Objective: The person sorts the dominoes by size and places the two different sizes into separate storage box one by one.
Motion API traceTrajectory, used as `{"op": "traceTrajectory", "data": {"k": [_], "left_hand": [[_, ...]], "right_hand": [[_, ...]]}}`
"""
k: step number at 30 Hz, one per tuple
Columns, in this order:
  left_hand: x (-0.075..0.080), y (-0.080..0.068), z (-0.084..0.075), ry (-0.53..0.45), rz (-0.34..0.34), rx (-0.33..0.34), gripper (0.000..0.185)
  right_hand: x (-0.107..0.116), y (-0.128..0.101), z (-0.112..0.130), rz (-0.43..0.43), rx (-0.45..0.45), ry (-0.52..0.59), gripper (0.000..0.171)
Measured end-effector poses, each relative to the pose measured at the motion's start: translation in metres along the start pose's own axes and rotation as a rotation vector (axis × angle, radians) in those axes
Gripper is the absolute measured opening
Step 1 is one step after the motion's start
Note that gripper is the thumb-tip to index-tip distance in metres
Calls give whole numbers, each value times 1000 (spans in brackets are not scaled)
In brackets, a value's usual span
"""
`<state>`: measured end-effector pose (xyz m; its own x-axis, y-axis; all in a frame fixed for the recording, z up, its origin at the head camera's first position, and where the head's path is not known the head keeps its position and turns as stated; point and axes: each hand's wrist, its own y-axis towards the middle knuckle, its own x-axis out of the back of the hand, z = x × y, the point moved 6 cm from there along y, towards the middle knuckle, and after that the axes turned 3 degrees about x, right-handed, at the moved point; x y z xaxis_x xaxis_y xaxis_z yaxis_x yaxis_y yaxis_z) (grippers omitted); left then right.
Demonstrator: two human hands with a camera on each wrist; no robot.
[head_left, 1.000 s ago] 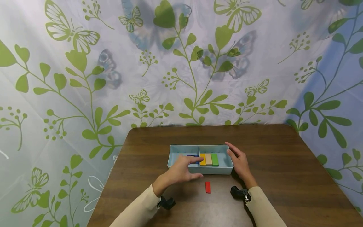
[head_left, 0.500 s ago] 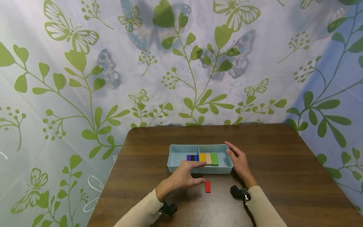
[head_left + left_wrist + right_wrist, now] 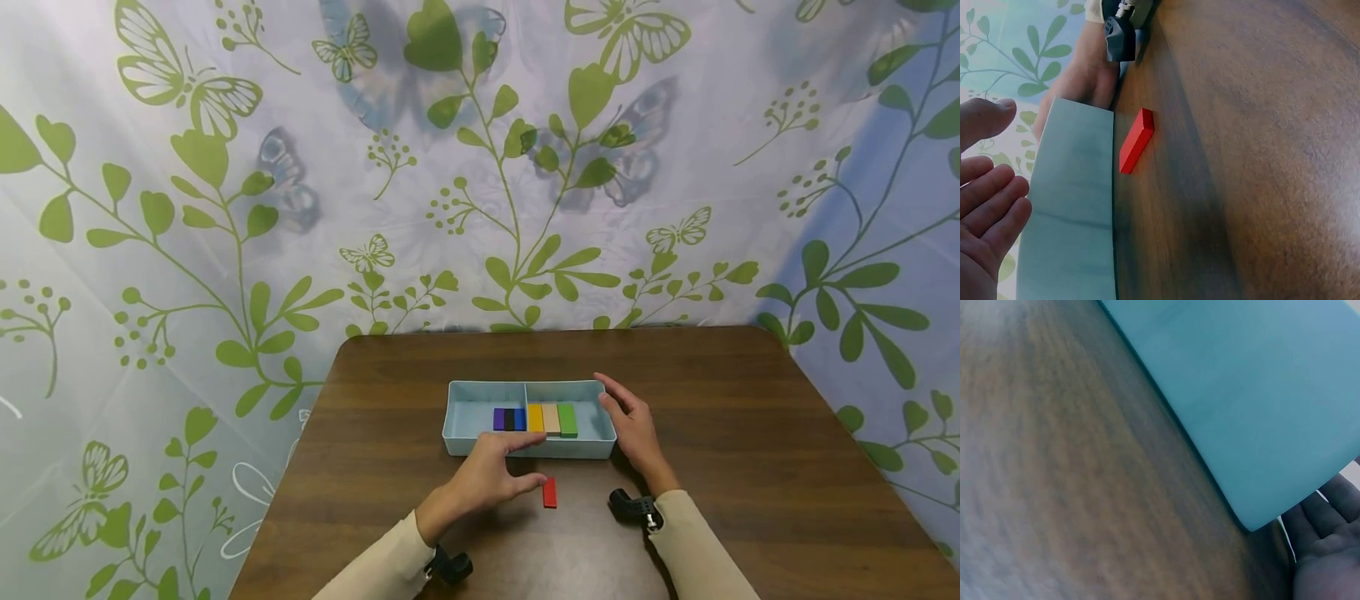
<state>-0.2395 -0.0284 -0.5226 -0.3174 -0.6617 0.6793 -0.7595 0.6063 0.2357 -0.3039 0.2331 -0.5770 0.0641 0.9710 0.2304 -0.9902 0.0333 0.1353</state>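
A red block (image 3: 550,492) lies on the table in front of a light blue two-part box (image 3: 480,447). Just left of the block, my left hand (image 3: 491,475) hovers with thumb and fingers spread, holding nothing. In the left wrist view, the same red block (image 3: 1137,140) lies apart from the hand (image 3: 991,206). My right hand (image 3: 636,429) rests against the box's right end, its fingers along the outer wall. Inside the left compartment sit purple (image 3: 499,419), black (image 3: 509,420) and blue (image 3: 519,419) blocks. Yellow (image 3: 535,417), beige (image 3: 551,419) and green (image 3: 567,420) blocks stand in the right one.
The brown wooden table (image 3: 750,433) extends on both sides of the box. Behind it hangs a curtain (image 3: 465,167) with leaves and butterflies. Black wrist cameras (image 3: 630,505) sit on both forearms, close above the tabletop.
My left hand has moved back from over the box toward the red block, uncovering the purple, black and blue blocks. The right hand, box and red block keep their places.
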Motion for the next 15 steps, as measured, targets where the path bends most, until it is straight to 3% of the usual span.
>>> {"op": "traceTrajectory", "data": {"k": [15], "left_hand": [[-20, -10, 10, -29, 65, 20, 58]], "right_hand": [[0, -3, 5, 1, 12, 2, 47]]}}
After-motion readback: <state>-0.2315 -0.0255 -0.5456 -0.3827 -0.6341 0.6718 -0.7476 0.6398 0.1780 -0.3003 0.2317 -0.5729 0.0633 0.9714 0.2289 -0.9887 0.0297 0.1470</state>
